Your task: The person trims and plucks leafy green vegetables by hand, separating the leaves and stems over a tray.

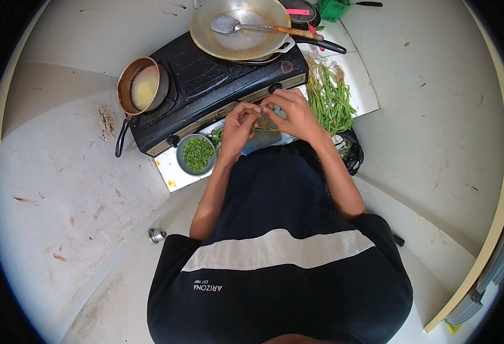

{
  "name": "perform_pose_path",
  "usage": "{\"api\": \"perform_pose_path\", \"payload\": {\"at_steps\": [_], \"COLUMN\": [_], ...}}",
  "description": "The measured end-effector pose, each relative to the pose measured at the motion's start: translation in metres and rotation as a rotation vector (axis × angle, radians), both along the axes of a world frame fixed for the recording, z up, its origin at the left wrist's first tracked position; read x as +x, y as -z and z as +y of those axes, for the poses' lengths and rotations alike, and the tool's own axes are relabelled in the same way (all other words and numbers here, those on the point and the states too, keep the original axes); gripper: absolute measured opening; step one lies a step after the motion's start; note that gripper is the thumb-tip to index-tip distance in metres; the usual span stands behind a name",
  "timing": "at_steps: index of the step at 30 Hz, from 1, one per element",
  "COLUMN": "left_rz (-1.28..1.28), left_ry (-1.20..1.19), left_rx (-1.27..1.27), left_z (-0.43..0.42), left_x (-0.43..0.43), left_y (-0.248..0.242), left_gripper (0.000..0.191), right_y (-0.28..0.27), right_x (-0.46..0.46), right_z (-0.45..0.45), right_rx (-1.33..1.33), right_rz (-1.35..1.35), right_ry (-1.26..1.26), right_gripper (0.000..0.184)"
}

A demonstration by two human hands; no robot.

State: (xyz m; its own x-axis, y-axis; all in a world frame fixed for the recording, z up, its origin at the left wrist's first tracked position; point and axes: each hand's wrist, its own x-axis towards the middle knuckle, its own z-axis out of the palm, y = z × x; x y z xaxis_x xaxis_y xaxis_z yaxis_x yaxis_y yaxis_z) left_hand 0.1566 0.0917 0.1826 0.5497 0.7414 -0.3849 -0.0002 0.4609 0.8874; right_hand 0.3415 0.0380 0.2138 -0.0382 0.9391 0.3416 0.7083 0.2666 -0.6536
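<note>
My left hand (240, 127) and my right hand (294, 112) meet in front of the stove, fingertips almost touching. Between them they pinch a thin green stem (264, 107), partly hidden by the fingers. Thin brownish roots or stems (267, 128) show beneath, over a greyish surface (264, 141) mostly covered by my hands. To the left of my left hand is a grey bowl (178, 160) of finely chopped greens (198, 154), with some leafy greens (216, 136) beside it. Right of my right hand lies a bundle of long-stemmed greens (331, 99) with roots at its far end.
A black two-burner gas stove (217, 79) bears a saucepan (124, 81) of yellowish liquid at left and a large wok (200, 36) with a slotted turner (226, 24) across it. A black plastic bag (354, 155) sits at right. A green basket (333, 9) stands farther back.
</note>
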Motion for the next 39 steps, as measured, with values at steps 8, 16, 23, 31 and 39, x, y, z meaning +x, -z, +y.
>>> {"api": "perform_pose_path", "payload": {"at_steps": [8, 16, 23, 31, 39], "left_rz": [0.100, 0.087, 0.088, 0.062, -0.056], "left_ry": [0.048, 0.109, 0.230, 0.070, -0.065], "left_rx": [0.459, 0.473, 0.446, 0.085, -0.100], "left_z": [-0.001, 0.000, 0.001, 0.001, 0.009], "left_x": [0.004, 0.012, 0.008, 0.001, -0.004], "left_y": [0.013, 0.010, 0.014, 0.005, 0.008], "left_gripper": [0.009, 0.007, 0.008, 0.009, 0.009], "right_y": [-0.004, 0.001, 0.022, 0.053, 0.149], "right_x": [0.001, 0.004, 0.003, 0.030, 0.052], "right_z": [-0.002, -0.003, -0.012, -0.025, -0.048], "right_rx": [-0.019, 0.020, 0.035, 0.021, -0.381], "right_rz": [-0.096, -0.108, -0.006, 0.232, 0.600], "right_ry": [-0.009, 0.034, 0.078, 0.373, 0.422], "right_gripper": [0.016, 0.018, 0.019, 0.012, 0.017]}}
